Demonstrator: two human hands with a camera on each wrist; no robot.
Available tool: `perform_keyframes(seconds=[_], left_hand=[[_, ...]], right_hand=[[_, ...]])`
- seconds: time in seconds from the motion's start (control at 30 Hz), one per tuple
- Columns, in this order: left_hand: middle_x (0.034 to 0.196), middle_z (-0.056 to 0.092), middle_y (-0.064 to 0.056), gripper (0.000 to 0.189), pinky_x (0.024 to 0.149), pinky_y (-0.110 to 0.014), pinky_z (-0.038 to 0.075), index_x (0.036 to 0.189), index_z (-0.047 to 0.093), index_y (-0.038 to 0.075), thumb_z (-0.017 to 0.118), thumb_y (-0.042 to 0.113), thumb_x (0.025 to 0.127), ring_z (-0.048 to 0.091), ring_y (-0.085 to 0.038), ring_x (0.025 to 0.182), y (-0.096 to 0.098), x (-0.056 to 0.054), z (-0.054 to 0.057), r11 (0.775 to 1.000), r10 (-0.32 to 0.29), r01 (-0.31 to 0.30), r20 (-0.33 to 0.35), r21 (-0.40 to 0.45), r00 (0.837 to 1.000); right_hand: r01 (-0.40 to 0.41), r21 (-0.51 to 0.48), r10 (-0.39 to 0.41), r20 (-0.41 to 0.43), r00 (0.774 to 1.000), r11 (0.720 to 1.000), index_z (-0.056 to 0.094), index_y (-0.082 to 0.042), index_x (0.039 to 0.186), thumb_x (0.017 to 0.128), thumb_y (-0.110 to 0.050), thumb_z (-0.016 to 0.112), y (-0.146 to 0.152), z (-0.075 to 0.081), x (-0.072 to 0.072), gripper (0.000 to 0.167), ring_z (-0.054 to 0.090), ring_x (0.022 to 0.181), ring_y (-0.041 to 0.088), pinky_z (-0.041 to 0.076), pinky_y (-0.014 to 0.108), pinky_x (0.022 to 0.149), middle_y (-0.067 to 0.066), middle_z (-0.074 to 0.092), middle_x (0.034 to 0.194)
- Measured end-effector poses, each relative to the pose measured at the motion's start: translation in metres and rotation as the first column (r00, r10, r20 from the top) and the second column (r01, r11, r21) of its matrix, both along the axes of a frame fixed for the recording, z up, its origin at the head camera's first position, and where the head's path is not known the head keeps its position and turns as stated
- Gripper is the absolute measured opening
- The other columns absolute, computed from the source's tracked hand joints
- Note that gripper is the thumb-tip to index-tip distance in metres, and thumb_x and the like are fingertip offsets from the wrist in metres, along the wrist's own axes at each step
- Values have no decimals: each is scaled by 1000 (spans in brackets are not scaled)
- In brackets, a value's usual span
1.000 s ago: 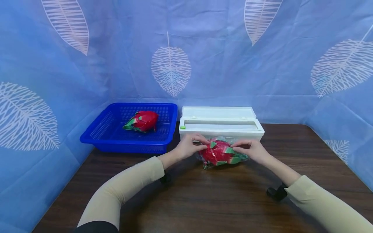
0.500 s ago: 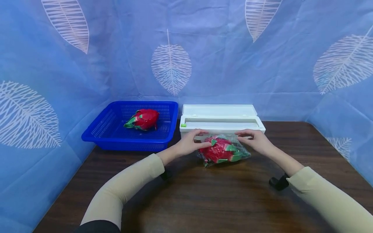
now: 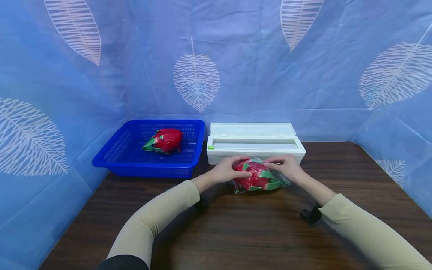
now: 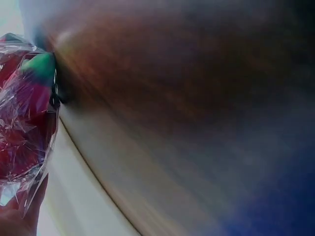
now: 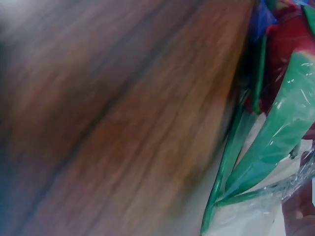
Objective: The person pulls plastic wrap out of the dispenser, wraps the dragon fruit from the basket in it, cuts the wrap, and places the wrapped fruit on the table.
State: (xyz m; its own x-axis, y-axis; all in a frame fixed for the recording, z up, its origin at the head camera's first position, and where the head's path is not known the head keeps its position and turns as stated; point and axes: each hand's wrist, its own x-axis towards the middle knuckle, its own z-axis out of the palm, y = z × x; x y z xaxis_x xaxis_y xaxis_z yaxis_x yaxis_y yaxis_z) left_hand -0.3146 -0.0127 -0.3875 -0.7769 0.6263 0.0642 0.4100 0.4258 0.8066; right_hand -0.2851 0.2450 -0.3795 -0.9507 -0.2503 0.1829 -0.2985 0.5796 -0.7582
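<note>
The right wrist view showed my wrapped fruit's [image 3: 254,182] green tips under clear film [image 5: 298,179]; the head view alone showed the other fruit [image 3: 167,140] in the basket [image 3: 145,164]. On the tabletop [image 3: 246,228], before the white box [image 3: 256,152], my left grip [image 3: 227,169] held the wrapped fruit between thumb and fingers. My right grip [image 3: 287,167] touched it; pinching or not, I couldn't tell. Half a second earlier, my hands had been farther apart.
</note>
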Motion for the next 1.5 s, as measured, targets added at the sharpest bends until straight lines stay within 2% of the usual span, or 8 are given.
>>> perform_keyframes(seconds=[0.2,0.37,0.47,0.77,0.97,1.1,1.33,1.5], left_hand=[[143,49,0,74,95,-41,48,152,28,37,66,46,90,49,-21,127,-3,2,2,997,-70,67,-88,-33,994],[146,46,1,65,97,-43,46,152,32,38,58,50,93,47,-20,129,-5,0,6,976,-180,141,-257,-164,949],[142,49,2,61,97,-40,46,149,39,34,57,51,94,48,-17,126,-5,-3,8,967,-211,155,-297,-202,931],[129,61,-1,63,90,-32,50,146,47,22,58,54,93,59,-13,110,-3,-6,13,975,-112,63,-232,-211,966],[122,65,0,58,86,-29,51,141,53,20,55,54,94,61,-12,104,3,-7,12,977,-63,19,-200,-214,978],[120,65,-2,55,84,-27,51,139,55,16,51,51,96,61,-12,101,4,-7,9,978,-54,17,-175,-206,983],[123,64,-4,57,86,-30,51,141,52,16,50,50,96,60,-15,106,5,-7,11,978,-51,25,-118,-207,992],[137,55,-7,62,94,-39,48,148,42,19,47,53,97,55,-22,120,-2,-5,16,976,-47,28,-81,-218,996]], right_hand=[[20,-68,-17,38,999,997,69,2,102,90,-19,72,-3,1,-1,24,67,89,23,52,29,74,12,72,94],[44,11,-44,-9,999,999,76,-1,97,89,-22,73,-4,3,1,23,65,82,18,52,31,69,8,73,89],[23,50,-21,-29,999,999,76,-1,102,91,-24,71,-3,3,3,26,66,86,22,54,35,72,10,73,93],[-178,74,178,-5,984,981,60,1,130,101,-18,55,11,7,10,35,59,113,34,51,46,88,19,61,126],[-188,23,189,-76,979,982,66,2,121,94,-9,65,19,6,15,30,59,112,35,54,30,82,20,62,125],[-169,79,178,-123,976,982,71,0,114,93,-9,66,17,0,18,24,59,112,35,52,22,81,18,65,120],[-162,182,193,-170,966,970,70,-1,116,93,-13,67,15,-1,19,27,59,113,33,53,43,86,14,66,119],[-178,193,207,-141,968,965,68,-1,118,88,-21,74,13,1,18,36,60,111,32,52,47,86,15,65,121]])
